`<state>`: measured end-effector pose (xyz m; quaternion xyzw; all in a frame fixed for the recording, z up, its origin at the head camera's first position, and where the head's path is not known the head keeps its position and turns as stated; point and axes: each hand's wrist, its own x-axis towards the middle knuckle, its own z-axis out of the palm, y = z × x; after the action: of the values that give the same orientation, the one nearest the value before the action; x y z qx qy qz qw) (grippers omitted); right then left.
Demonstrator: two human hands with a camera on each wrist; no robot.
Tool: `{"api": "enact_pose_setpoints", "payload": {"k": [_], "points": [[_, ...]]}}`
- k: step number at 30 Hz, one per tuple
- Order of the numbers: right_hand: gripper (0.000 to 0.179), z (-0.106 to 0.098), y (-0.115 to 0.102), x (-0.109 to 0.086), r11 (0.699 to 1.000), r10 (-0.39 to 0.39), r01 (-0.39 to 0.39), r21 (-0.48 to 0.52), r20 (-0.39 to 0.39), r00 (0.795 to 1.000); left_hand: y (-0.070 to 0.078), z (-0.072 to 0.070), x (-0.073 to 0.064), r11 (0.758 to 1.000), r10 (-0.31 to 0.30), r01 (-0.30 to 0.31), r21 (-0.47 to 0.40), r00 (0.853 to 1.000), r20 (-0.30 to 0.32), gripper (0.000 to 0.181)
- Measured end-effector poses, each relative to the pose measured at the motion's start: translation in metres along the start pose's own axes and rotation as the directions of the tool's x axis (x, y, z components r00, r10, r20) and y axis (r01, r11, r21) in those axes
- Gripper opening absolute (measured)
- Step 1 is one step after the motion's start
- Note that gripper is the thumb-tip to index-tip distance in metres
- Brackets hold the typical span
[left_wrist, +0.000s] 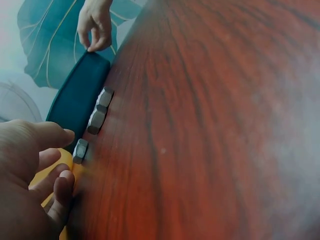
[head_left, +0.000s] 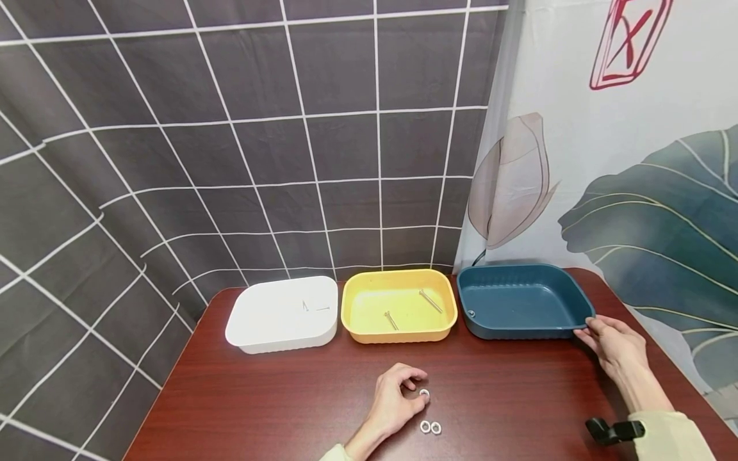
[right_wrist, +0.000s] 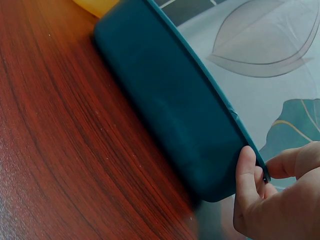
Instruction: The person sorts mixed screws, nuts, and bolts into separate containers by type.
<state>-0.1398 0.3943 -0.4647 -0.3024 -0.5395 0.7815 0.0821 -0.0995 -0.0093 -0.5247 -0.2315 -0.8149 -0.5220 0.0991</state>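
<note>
My left hand (head_left: 394, 400) reaches over the table with thumb and fingers spread apart around a silver hex nut (head_left: 424, 392). In the left wrist view, the nut (left_wrist: 80, 151) stands on the tabletop by the fingertips, not pinched. Two more nuts (head_left: 430, 428) lie side by side nearer the front, also in the left wrist view as a touching pair of nuts (left_wrist: 100, 110). At the far right, my right hand (head_left: 618, 346) pinches the near right corner rim of a dark blue tray (head_left: 524, 333); the right wrist view shows thumb and fingers on that rim (right_wrist: 232, 114).
A yellow tray (head_left: 400, 337) with two long screws (head_left: 430, 301) stands left of the blue one. Further left is a white tray (head_left: 288, 344) holding two small screws (head_left: 305, 306). One nut (head_left: 471, 314) lies inside the blue tray. Hanging cloth (head_left: 346, 147) backs the table.
</note>
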Motion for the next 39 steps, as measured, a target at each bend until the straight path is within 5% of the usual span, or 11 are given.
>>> {"api": "enact_pose_setpoints", "payload": {"k": [23, 31, 39], "points": [[0.013, -0.0009, 0.0002, 0.0007, 1.000, 0.007, -0.007, 0.019, -0.004, 1.000, -0.0001, -0.0010, 0.0011, 0.981, 0.104, -0.108, 0.159, 0.994, 0.031, 0.031], [0.014, -0.0022, 0.0002, 0.0012, 1.000, 0.015, -0.015, 0.007, 0.001, 1.000, 0.0037, -0.0002, 0.0011, 0.990, 0.052, -0.055, 0.131, 0.998, 0.022, 0.025], [0.012, -0.0009, 0.0002, 0.0008, 1.000, 0.014, -0.014, 0.016, -0.003, 1.000, -0.0001, 0.0044, 0.0006, 0.965, 0.165, -0.156, 0.211, 0.986, -0.023, 0.026]]}}
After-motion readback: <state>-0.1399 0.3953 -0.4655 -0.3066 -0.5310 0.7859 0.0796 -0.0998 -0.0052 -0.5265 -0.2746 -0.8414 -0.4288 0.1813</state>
